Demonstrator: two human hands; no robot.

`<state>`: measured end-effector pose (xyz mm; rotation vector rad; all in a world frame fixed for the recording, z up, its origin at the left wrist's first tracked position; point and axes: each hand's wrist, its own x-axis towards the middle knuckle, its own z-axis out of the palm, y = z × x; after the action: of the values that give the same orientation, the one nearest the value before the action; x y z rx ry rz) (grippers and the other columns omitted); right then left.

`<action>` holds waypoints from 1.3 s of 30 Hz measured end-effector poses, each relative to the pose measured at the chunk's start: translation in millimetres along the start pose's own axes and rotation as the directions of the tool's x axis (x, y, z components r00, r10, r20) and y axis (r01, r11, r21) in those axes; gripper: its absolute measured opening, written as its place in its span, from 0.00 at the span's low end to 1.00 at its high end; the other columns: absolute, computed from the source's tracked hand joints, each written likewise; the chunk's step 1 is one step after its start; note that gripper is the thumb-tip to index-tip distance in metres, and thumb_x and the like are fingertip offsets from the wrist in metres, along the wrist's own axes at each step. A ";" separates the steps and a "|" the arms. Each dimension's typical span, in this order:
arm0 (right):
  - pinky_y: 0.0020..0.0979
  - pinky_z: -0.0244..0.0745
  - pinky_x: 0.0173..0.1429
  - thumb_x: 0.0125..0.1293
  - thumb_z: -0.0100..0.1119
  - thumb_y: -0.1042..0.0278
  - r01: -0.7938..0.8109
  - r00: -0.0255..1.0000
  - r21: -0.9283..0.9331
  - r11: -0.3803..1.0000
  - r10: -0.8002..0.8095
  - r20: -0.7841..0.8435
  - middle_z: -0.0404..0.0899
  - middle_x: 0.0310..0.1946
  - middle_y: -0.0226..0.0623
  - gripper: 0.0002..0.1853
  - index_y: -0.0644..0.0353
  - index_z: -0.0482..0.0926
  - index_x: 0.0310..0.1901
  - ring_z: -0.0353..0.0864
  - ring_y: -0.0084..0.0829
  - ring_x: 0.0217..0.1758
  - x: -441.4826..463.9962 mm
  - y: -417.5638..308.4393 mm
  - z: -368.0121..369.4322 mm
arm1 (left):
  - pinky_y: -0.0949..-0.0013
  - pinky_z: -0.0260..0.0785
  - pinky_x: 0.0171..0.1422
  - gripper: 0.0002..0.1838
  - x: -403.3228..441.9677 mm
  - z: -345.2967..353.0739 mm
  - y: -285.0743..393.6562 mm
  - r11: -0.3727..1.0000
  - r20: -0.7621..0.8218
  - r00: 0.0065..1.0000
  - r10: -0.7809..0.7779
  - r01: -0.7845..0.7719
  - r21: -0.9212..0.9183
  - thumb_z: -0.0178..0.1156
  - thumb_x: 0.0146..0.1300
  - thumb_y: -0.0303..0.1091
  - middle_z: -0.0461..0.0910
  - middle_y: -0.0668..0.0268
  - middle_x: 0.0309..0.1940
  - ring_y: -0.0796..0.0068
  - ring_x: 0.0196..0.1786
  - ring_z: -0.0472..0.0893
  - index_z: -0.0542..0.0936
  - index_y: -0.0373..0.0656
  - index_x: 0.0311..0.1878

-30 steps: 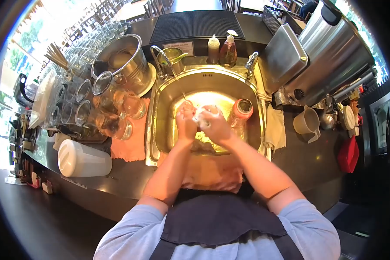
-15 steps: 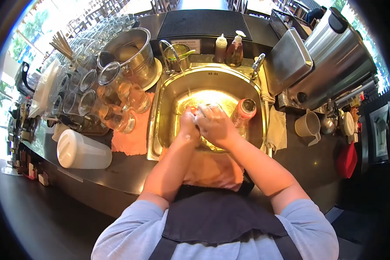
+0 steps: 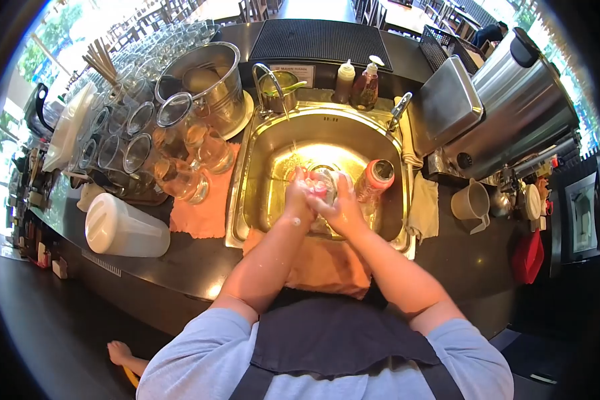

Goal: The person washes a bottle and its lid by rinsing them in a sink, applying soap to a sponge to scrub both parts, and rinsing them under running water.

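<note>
Over the sink basin (image 3: 257,193) my left hand (image 3: 299,195) is closed around a small wet pinkish-red piece (image 3: 319,189). My right hand (image 3: 341,207) wraps the same piece from the other side, its fingers partly curled. Its exact kind I cannot make out, since my fingers cover much of it. Close to my right hand, a clear bottle with a pink neck (image 3: 379,175) leans in the basin, its mouth uncovered. A thin stream of water falls from the curved faucet (image 3: 273,75) to the left of my hands.
Glass jugs (image 3: 179,180) and a steel bucket (image 3: 230,93) crowd the left counter beside a lidded white pitcher (image 3: 137,230). Two pump or squeeze bottles (image 3: 363,90) stand behind the sink. A measuring jug (image 3: 470,203) sits right. Another person's hand (image 3: 119,353) shows lower left.
My hands have turned and opened somewhat, so more of the pinkish-red piece shows between them. Another person's hand has appeared at the lower left.
</note>
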<state>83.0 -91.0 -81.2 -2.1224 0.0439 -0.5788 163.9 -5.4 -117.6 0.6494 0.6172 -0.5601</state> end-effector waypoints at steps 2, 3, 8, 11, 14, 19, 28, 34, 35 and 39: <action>0.43 0.73 0.57 0.67 0.64 0.55 -0.304 0.953 0.156 0.940 0.301 0.045 0.77 0.52 0.55 0.23 0.68 0.76 0.50 0.78 0.48 0.52 14.8 9.3 1.1 | 0.70 0.62 0.24 0.24 34.2 -44.3 -22.9 0.978 0.422 0.907 0.007 -0.093 0.185 0.42 0.78 0.61 0.73 0.72 0.26 0.77 0.21 0.68 0.72 0.50 0.39; 0.42 0.74 0.55 0.68 0.62 0.54 -0.582 0.811 0.289 0.760 0.570 0.135 0.79 0.47 0.54 0.22 0.68 0.75 0.49 0.80 0.47 0.49 22.8 15.3 2.8 | 0.74 0.59 0.26 0.20 4.4 -24.4 -27.8 0.982 0.324 0.943 0.069 -0.122 0.145 0.45 0.79 0.56 0.72 0.74 0.27 0.81 0.22 0.66 0.71 0.48 0.41; 0.36 0.76 0.46 0.72 0.56 0.55 -0.616 0.735 0.455 0.643 0.676 0.041 0.81 0.39 0.43 0.18 0.64 0.76 0.46 0.81 0.36 0.42 44.7 60.8 22.2 | 0.78 0.65 0.41 0.20 -6.2 -28.4 -64.7 0.393 0.567 0.484 0.666 -0.874 0.284 0.57 0.75 0.45 0.72 0.70 0.38 0.83 0.36 0.69 0.68 0.43 0.59; 0.34 0.75 0.44 0.74 0.51 0.55 -0.487 0.680 0.750 0.448 0.734 0.003 0.81 0.40 0.37 0.16 0.61 0.77 0.45 0.80 0.30 0.40 48.5 51.8 44.4 | 0.71 0.71 0.49 0.22 -23.3 -4.9 -39.3 0.748 0.183 0.826 0.534 -0.562 0.353 0.58 0.73 0.49 0.75 0.68 0.42 0.76 0.41 0.76 0.69 0.46 0.60; 0.31 0.75 0.51 0.75 0.42 0.59 -0.239 0.810 0.847 0.474 0.579 -0.096 0.76 0.43 0.31 0.13 0.55 0.72 0.52 0.76 0.26 0.45 49.1 50.6 29.5 | 0.68 0.74 0.45 0.22 0.6 -12.4 -1.1 0.996 0.357 0.932 0.067 -0.081 0.024 0.53 0.72 0.57 0.77 0.66 0.38 0.70 0.39 0.79 0.74 0.47 0.53; 0.31 0.76 0.43 0.77 0.47 0.61 -0.131 0.919 0.381 0.915 0.256 -0.300 0.75 0.37 0.35 0.10 0.57 0.72 0.49 0.77 0.26 0.41 34.5 46.8 41.1 | 0.60 0.80 0.47 0.16 0.1 -2.4 7.3 0.985 0.187 0.978 0.092 -0.062 -0.161 0.48 0.72 0.46 0.82 0.62 0.40 0.63 0.41 0.83 0.78 0.44 0.46; 0.48 0.75 0.62 0.62 0.60 0.73 0.394 0.774 -0.131 0.910 -0.252 0.581 0.73 0.59 0.45 0.15 0.49 0.82 0.50 0.73 0.51 0.60 29.9 32.7 -6.7 | 0.55 0.81 0.52 0.15 19.7 -43.6 27.5 0.998 0.418 0.908 -0.042 0.062 -0.033 0.46 0.74 0.34 0.82 0.54 0.45 0.58 0.49 0.84 0.77 0.33 0.48; 0.38 0.79 0.32 0.62 0.59 0.72 0.348 0.937 -0.437 0.829 -0.317 0.146 0.80 0.35 0.43 0.10 0.59 0.79 0.45 0.81 0.42 0.29 26.0 36.3 34.9 | 0.69 0.76 0.40 0.03 30.6 -20.2 18.7 0.966 0.378 0.904 0.200 -0.246 0.079 0.54 0.70 0.32 0.78 0.68 0.34 0.74 0.36 0.81 0.75 0.45 0.42; 0.38 0.79 0.32 0.62 0.59 0.72 0.381 0.925 -0.442 0.812 -0.337 0.178 0.80 0.34 0.43 0.09 0.59 0.79 0.44 0.81 0.42 0.30 30.2 39.7 37.2 | 0.66 0.77 0.44 0.07 34.0 -25.0 14.8 0.931 0.371 0.883 0.287 -0.348 0.108 0.52 0.72 0.36 0.80 0.65 0.36 0.71 0.39 0.82 0.76 0.45 0.45; 0.39 0.79 0.33 0.62 0.56 0.72 0.462 0.884 -0.445 0.767 -0.358 0.302 0.80 0.32 0.43 0.06 0.60 0.78 0.40 0.83 0.44 0.32 23.1 32.0 41.7 | 0.66 0.76 0.42 0.07 12.0 -27.2 17.8 0.993 0.378 0.921 0.097 -0.117 0.031 0.53 0.70 0.38 0.79 0.67 0.32 0.71 0.35 0.81 0.75 0.47 0.38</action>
<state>126.9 -83.3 -117.5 -2.7285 -0.4486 -0.6548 174.2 21.9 -136.2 0.6011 0.2042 -0.5814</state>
